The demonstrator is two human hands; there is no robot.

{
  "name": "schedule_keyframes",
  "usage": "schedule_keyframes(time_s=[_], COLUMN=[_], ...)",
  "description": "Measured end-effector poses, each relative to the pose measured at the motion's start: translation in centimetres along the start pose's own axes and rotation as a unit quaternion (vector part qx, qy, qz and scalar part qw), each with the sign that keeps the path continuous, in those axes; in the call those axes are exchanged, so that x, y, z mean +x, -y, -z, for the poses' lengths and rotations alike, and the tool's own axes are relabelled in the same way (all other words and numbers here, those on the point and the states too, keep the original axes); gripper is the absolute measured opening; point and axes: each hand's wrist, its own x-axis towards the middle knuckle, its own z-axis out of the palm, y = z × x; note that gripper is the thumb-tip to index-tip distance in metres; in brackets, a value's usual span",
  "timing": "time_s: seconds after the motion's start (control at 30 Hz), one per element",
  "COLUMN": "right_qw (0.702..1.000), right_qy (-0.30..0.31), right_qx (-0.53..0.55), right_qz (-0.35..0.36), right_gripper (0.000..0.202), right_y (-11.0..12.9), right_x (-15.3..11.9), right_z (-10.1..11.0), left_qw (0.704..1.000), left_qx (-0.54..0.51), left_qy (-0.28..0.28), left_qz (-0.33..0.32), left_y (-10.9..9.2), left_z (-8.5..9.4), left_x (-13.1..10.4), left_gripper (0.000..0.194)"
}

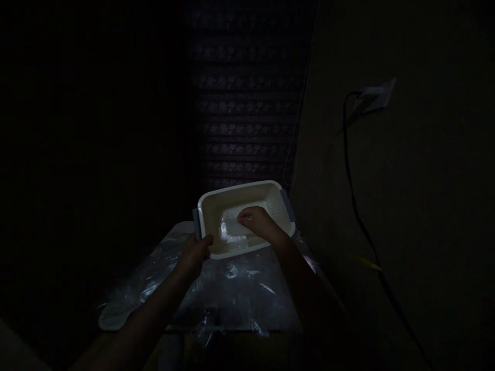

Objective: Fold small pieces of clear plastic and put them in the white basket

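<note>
A white rectangular basin (214, 206) with grey handles is held above the table, its inside tilted toward me. At its near left corner, my left hand (194, 254) grips the rim, the thumb over the edge and the other fingers hidden beneath. My right hand (258, 221) reaches down inside the basin, fingers pinched together. A pale flat piece (234, 226) shows at those fingertips, low in the basin. It looks like thin cloth or paper, but the dim light hides its exact kind.
Crinkled clear plastic covers the small table (232, 293) below the basin. A wall socket (373, 98) at right has a dark cable (352, 190) hanging from it. Behind are patterned blinds (243, 108) with a thin looped cord (297, 134). Darkness fills the left side.
</note>
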Motion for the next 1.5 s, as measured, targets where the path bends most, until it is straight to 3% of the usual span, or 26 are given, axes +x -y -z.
schedule_keyframes(time_s=[0.3,0.43,0.63,0.83,1.0,1.13,1.33,1.5], right_qw=[0.995,0.992,0.986,0.989,0.977,0.963,0.964,0.969], right_qy=[0.063,0.066,0.016,-0.056,-0.169,-0.224,-0.216,-0.190], right_qx=[-0.062,-0.082,-0.152,-0.132,-0.130,-0.149,-0.152,-0.149], right_qz=[-0.045,-0.073,-0.062,-0.021,0.016,-0.001,-0.032,-0.045], right_gripper=[0.018,0.018,0.023,0.019,0.022,0.024,0.025,0.024], right_y=[-0.8,-1.1,-1.3,-0.8,0.2,-0.2,-2.8,-4.3], right_x=[-0.1,-0.3,-0.5,-0.3,-0.6,-0.8,-0.9,-0.8], right_z=[-1.8,-2.0,-1.8,-0.6,1.0,1.2,0.3,-0.2], left_qw=[0.999,1.000,0.999,0.997,0.998,0.996,0.984,0.983], left_qx=[-0.013,-0.004,-0.011,-0.049,-0.050,-0.057,-0.079,-0.076], left_qy=[0.041,0.022,0.033,0.040,-0.022,-0.065,-0.140,-0.162], left_qz=[-0.005,0.011,0.015,0.050,0.029,-0.007,-0.074,-0.040], left_y=[-0.1,0.0,0.2,-0.1,-0.5,-0.6,-1.7,-1.6], left_z=[-0.9,-1.1,-1.1,-0.4,1.5,3.3,5.2,6.5], left_x=[-1.4,-1.4,-1.4,-0.9,0.9,3.1,6.3,8.7], left_gripper=[0.017,0.018,0.018,0.020,0.016,0.020,0.025,0.019])
